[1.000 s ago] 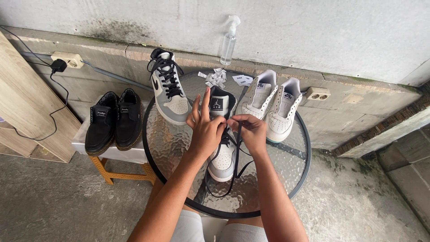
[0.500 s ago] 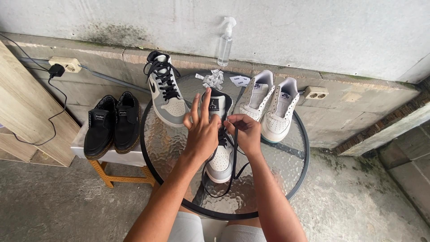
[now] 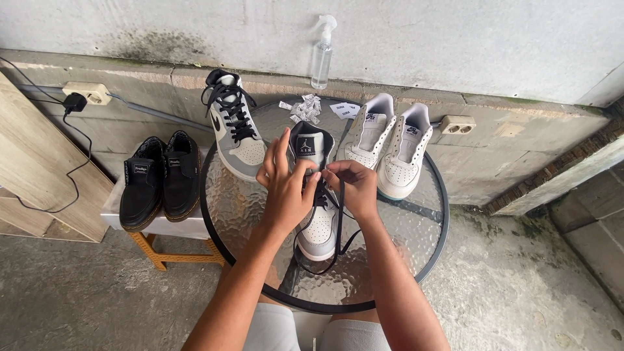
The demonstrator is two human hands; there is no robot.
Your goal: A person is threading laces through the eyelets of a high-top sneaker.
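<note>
both hands [image 3: 322, 185] over sneaker [image 3: 318, 224]

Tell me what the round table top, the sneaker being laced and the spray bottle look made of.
Table top: seemingly textured glass, see-through with a pebbled sheen, in a dark rim, probably metal.
Sneaker: looks like smooth leather or synthetic, matte white and grey panels; black woven lace held by both hands.
Spray bottle: clear, likely plastic.

A home's outdoor patio: stained concrete wall [image 3: 422, 39], rough floor [image 3: 78, 299], round glass table [image 3: 416, 234].
</note>
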